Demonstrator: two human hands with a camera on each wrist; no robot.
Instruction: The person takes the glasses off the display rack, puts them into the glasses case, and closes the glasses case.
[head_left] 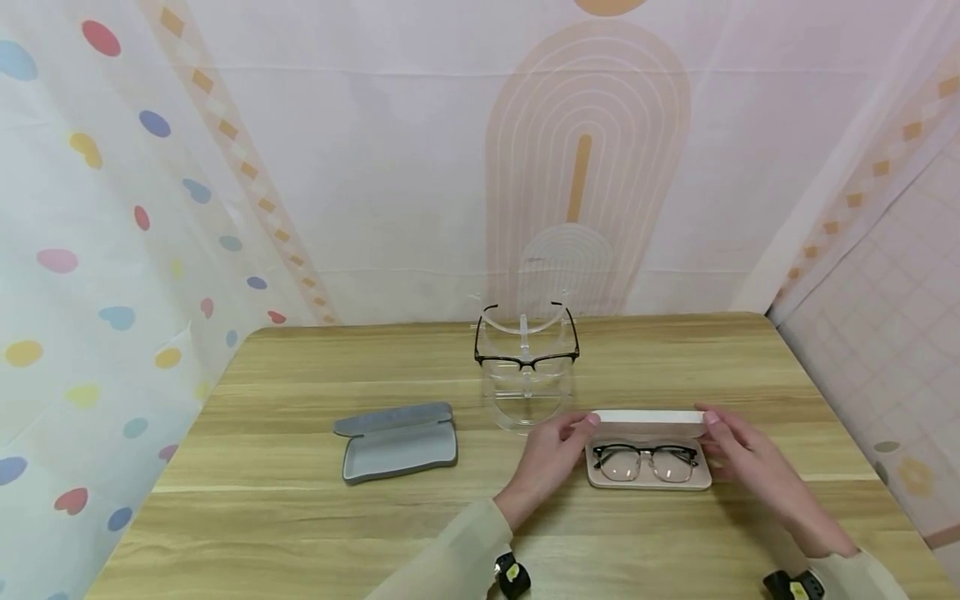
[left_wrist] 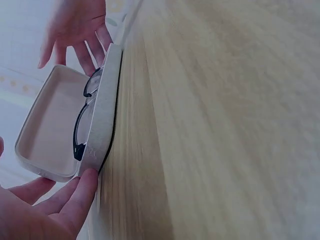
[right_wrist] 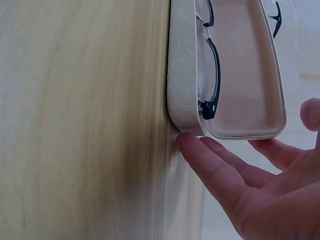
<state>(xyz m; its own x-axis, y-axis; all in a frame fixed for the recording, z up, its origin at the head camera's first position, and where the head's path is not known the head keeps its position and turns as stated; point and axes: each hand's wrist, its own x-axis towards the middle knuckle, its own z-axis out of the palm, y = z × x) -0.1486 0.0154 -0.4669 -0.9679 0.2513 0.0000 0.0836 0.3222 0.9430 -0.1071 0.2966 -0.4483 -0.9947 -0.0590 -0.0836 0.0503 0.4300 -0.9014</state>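
A cream glasses case (head_left: pixel 649 486) lies with its lid up on the right part of the table; black half-rim glasses (head_left: pixel 645 462) with clear lenses are in its base. At the case's left end, my left hand (head_left: pixel 551 457) touches it with fairly straight fingers, thumb near the lid's corner. My right hand (head_left: pixel 757 467) is at the opposite end, its extended fingertips against the case side in the right wrist view and its thumb near the raised lid (right_wrist: pixel 250 75). In the left wrist view, the left fingers (left_wrist: pixel 82 192) meet the case's end.
Left of the hands, a grey glasses case (head_left: pixel 401 450) lies unfolded on the wooden table (head_left: pixel 262 517). Behind them stands a clear display stand (head_left: pixel 525 408) bearing another pair of black-framed glasses (head_left: pixel 527 362). A patterned curtain (head_left: pixel 390 183) hangs beyond the table's back edge.
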